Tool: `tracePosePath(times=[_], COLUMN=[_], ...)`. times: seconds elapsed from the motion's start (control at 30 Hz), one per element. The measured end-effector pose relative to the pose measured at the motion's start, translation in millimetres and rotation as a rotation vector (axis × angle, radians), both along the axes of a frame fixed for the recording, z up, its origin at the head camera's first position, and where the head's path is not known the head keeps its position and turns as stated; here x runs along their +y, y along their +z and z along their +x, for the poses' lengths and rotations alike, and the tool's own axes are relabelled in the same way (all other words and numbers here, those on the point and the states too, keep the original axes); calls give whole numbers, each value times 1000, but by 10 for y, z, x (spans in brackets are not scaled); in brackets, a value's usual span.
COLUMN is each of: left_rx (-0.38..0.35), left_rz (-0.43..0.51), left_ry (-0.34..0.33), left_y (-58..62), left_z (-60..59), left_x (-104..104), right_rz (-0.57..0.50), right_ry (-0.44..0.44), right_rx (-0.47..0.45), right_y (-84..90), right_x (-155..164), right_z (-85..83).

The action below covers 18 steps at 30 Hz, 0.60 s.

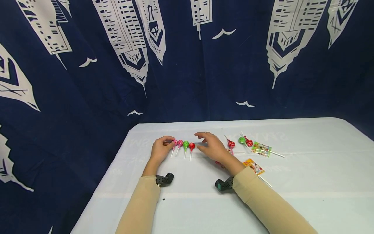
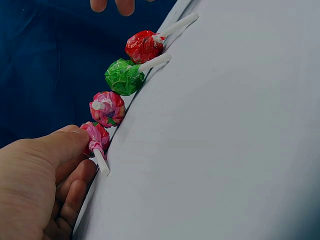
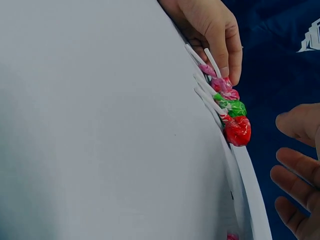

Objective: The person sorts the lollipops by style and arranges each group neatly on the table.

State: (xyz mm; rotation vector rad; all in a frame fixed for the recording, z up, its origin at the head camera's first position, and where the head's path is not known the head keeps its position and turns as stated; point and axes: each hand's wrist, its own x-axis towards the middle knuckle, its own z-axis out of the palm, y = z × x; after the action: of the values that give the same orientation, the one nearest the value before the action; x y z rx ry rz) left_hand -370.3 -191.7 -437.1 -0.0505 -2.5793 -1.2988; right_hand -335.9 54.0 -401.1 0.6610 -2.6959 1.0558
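Four lollipops stand in a short row on the white table. At the left end, my left hand (image 1: 159, 151) pinches a pink lollipop (image 2: 97, 137) by its wrapped head, thumb on the near side. Beside it lies a second pink lollipop (image 2: 109, 109), then a green lollipop (image 1: 186, 144), then a red lollipop (image 1: 192, 146) at the right end. Their white sticks point toward me. My right hand (image 1: 214, 147) hovers just right of the red one, fingers spread and holding nothing.
Right of the row lie loose lollipops: a red one (image 1: 231, 144), a green one (image 1: 242, 140), another red one (image 1: 249, 142), a green flat-wrapped one (image 1: 261, 149) and an orange flat-wrapped one (image 1: 253, 166). My right forearm partly covers others. A dark blue curtain (image 1: 181, 91) hangs behind the table.
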Motion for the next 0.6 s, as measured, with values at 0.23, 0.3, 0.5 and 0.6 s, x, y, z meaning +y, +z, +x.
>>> tracePosePath(times=[0.23,0.3,0.5,0.6], left_rx=[1,0,0,3], left_rz=[9,13,16,15], left_ry=[0,-1,-1,-4], left_y=[-9,-7,-11,-9], left_z=[-11,-7,-7,-5], left_x=[-3,-4,-4,-2], right_rz=[-38,-52,-73,-82], right_ry=[-56,-62,-65,-77], right_rx=[12,18,25,16], right_y=[10,30,63,83], right_x=[81,115,256,329], right_z=[52,74,99,98])
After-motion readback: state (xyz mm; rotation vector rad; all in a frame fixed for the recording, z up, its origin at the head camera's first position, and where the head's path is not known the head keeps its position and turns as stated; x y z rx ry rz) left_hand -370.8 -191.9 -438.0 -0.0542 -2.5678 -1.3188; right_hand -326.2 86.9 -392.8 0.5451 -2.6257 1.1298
